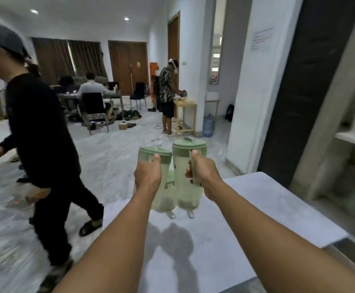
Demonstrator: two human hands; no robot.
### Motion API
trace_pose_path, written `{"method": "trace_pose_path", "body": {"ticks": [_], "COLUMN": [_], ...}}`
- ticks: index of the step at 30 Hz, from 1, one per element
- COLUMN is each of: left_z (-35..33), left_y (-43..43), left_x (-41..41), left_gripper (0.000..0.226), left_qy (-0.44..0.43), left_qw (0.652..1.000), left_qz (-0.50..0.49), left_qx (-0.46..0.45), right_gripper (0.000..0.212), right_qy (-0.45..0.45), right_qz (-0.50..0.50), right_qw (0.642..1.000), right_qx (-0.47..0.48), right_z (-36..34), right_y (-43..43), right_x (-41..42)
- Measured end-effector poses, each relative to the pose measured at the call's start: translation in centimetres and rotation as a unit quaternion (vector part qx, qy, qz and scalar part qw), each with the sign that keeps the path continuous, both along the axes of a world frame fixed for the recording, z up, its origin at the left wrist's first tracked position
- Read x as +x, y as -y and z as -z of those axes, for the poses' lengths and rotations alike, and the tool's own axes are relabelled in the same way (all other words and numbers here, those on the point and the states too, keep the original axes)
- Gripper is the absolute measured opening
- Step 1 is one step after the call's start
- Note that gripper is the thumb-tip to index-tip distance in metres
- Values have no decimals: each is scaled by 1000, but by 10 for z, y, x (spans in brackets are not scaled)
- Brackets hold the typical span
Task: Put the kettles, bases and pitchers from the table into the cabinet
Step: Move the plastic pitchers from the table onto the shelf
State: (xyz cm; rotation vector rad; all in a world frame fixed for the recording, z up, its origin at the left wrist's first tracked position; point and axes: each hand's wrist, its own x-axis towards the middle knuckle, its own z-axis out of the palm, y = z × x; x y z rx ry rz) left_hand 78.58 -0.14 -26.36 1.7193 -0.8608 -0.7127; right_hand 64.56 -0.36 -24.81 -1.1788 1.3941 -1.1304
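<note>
The left hand (148,176) is gripping the handle of the left pitcher (154,157), thumb lying up along the top of the grip; the right hand (202,172) is wrapping the handle of the right pitcher (188,157), thumb also pointing up; both hands are closed tight around their handles. The pitchers are pale green and translucent with green lids, hanging upright and side by side, nearly touching; the right one is sitting a little higher than the left. Both are being held clear above the bench (246,208), their shadows falling on its white top nearer the wearer than the pitchers themselves; two small whitish tabs are showing just under their bases (too blurred to tell what they are). A further green piece is showing between and behind the two bodies, but its form is unclear.

To the right of the bench the cabinet (354,140) is standing with a pale shelf and blurred white items inside; a dark panel (305,85) is rising between it and a white pillar. Left of the bench a person in black (41,127) is stepping across the marbled floor (113,157); beyond the bench another person (168,94) is standing at a small wooden stand, with a blue water bottle (208,125) on the floor just to its right.
</note>
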Motion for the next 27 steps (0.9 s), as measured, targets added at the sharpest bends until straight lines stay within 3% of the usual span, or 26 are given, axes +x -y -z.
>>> {"method": "trace_pose_path", "body": {"ticks": [7, 16, 23, 27], "left_z": [-71, -113, -110, -110], "left_y": [-36, -140, -241, -280], "left_x": [-197, -490, -701, -787], "left_gripper": [41, 42, 46, 44], "left_qy": [-96, -192, -214, -218], "left_qw": [965, 844, 772, 759], "left_qz": [209, 481, 586, 602], "left_qx": [-124, -139, -125, -118], "right_gripper": [46, 48, 46, 49], "right_qy": [11, -9, -52, -65], "right_qz": [222, 476, 577, 602], "right_qw": [971, 867, 801, 783], "right_qx": [-83, -147, -153, -141], "right_z": [-62, -104, -112, -108], "right_y": [-81, -232, -358, -402], "right_x": [-189, -452, -633, -708]}}
